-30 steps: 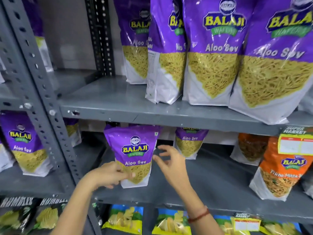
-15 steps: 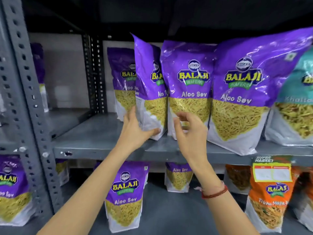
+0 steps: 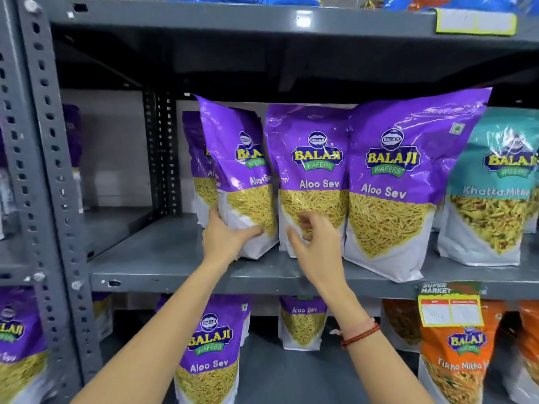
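Head view, step: squaring tilted pouch (image 3: 242, 176) on shelf (image 3: 163, 258)
left hand (image 3: 224, 240): grips pouch base
right hand (image 3: 315, 246): fingers loose, empty
next: likely turn pouch front-on

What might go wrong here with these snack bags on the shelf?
1. The left hand grips the tilted Aloo Sev pouch only near its bottom corner, so the tall top may flop over or slip free.
2. That pouch sits tight beside the middle pouch; pulling it may topple this neighbour, which the right hand does not grip.
3. The big pouch stands close to the shelf edge and might get knocked off.
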The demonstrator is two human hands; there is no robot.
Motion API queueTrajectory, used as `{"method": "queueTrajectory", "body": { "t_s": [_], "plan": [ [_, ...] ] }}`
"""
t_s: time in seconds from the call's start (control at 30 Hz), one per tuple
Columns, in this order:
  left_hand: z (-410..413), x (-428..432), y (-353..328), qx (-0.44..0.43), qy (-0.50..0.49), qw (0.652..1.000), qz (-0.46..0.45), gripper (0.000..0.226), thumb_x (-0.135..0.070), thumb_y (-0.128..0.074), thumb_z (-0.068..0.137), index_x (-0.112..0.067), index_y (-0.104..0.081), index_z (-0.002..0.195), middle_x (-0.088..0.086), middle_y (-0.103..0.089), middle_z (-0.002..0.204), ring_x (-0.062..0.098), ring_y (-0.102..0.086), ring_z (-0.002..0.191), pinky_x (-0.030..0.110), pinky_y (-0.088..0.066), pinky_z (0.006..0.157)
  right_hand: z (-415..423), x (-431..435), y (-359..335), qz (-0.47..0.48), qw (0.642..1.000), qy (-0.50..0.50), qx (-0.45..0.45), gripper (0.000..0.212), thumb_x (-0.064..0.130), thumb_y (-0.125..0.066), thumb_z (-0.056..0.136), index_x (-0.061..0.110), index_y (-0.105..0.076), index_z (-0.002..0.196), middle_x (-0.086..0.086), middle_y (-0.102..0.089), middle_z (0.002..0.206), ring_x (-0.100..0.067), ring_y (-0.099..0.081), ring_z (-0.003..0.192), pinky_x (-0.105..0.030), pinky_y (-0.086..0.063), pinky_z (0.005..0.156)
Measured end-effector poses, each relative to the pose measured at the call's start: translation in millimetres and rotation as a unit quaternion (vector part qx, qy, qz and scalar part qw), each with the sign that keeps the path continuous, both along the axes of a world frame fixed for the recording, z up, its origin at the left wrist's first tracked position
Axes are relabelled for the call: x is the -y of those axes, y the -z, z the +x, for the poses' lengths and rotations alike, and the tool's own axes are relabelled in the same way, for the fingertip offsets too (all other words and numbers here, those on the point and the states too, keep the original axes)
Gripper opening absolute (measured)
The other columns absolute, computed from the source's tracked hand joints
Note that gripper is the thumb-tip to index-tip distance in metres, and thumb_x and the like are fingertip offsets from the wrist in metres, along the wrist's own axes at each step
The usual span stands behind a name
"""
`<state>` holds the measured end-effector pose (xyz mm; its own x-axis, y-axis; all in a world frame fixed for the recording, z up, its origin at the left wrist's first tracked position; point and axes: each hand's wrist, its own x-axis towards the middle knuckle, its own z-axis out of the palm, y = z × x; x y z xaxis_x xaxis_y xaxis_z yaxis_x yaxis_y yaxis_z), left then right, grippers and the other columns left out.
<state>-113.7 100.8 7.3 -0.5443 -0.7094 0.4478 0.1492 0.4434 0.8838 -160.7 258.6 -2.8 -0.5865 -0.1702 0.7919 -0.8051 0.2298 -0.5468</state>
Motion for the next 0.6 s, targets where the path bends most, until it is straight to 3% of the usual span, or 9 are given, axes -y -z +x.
{"method": "queueTrajectory", "body": {
  "t_s": [0.07, 0.13, 0.2, 0.3, 0.47, 0.6],
  "plan": [
    [9.3, 5.6, -0.4, -0.021, 0.020, 0.998, 0.054, 0.086, -0.032, -0.087, 0.045, -0.019, -0.049, 0.121, 0.000, -0.064, 0.112, 0.023, -0.061, 0.105, 0.030, -0.050, 0.076, 5.6, 3.3, -3.9, 0.018, 0.999, -0.040, 0.015, 0.039, 0.025, -0.063, 0.080, 0.004, -0.057, 0.112, -0.015, -0.063, 0.104, -0.029, -0.059, 0.097, -0.050, -0.052, 0.083],
    [22.5, 12.8, -1.1, -0.047, 0.054, 0.995, 0.075, 0.082, -0.032, -0.086, 0.037, -0.019, -0.055, 0.113, -0.003, -0.067, 0.106, 0.018, -0.065, 0.098, 0.032, -0.052, 0.080, 10.5, 8.2, -7.4, 0.032, 0.997, -0.066, 0.029, 0.048, 0.034, -0.065, 0.081, 0.005, -0.054, 0.118, -0.014, -0.063, 0.112, -0.028, -0.059, 0.103, -0.047, -0.051, 0.088],
    [38.9, 18.1, -1.2, -0.061, 0.088, 0.992, 0.064, 0.077, -0.030, -0.085, 0.037, -0.020, -0.057, 0.108, -0.003, -0.070, 0.103, 0.012, -0.068, 0.091, 0.029, -0.054, 0.080, 15.5, 13.8, -10.1, 0.043, 0.993, -0.093, 0.052, 0.055, 0.033, -0.069, 0.082, 0.005, -0.049, 0.124, -0.013, -0.060, 0.119, -0.026, -0.057, 0.108, -0.033, -0.045, 0.093],
    [68.5, 20.1, -0.8, -0.076, 0.151, 0.985, 0.034, 0.070, -0.018, -0.087, 0.044, -0.019, -0.057, 0.107, -0.007, -0.071, 0.099, 0.003, -0.070, 0.085, 0.018, -0.054, 0.071, 27.0, 18.9, -12.4, 0.029, 0.980, -0.164, 0.109, 0.061, 0.033, -0.070, 0.080, 0.008, -0.043, 0.130, -0.007, -0.057, 0.120, -0.016, -0.055, 0.105, -0.016, -0.040, 0.085],
    [117.3, 18.3, 10.9, -0.086, 0.217, 0.972, -0.013, 0.088, -0.025, -0.089, 0.039, -0.005, -0.055, 0.118, 0.002, -0.072, 0.107, 0.018, -0.068, 0.099, 0.028, -0.053, 0.081, 45.6, 17.2, 0.3, 0.026, 0.951, -0.276, 0.140, 0.082, 0.054, -0.073, 0.060, 0.022, -0.042, 0.129, -0.002, -0.061, 0.122, -0.013, -0.058, 0.113, -0.039, -0.049, 0.098],
    [149.6, 6.3, 29.4, -0.043, 0.267, 0.962, -0.042, 0.073, -0.031, -0.091, 0.036, -0.018, -0.061, 0.102, -0.012, -0.076, 0.091, 0.006, -0.070, 0.087, 0.019, -0.053, 0.073, 68.5, -7.3, 18.2, 0.058, 0.932, -0.327, 0.145, 0.082, 0.043, -0.080, 0.057, 0.023, -0.044, 0.128, 0.009, -0.062, 0.122, -0.007, -0.057, 0.116, -0.029, -0.047, 0.095]
  ]
}}
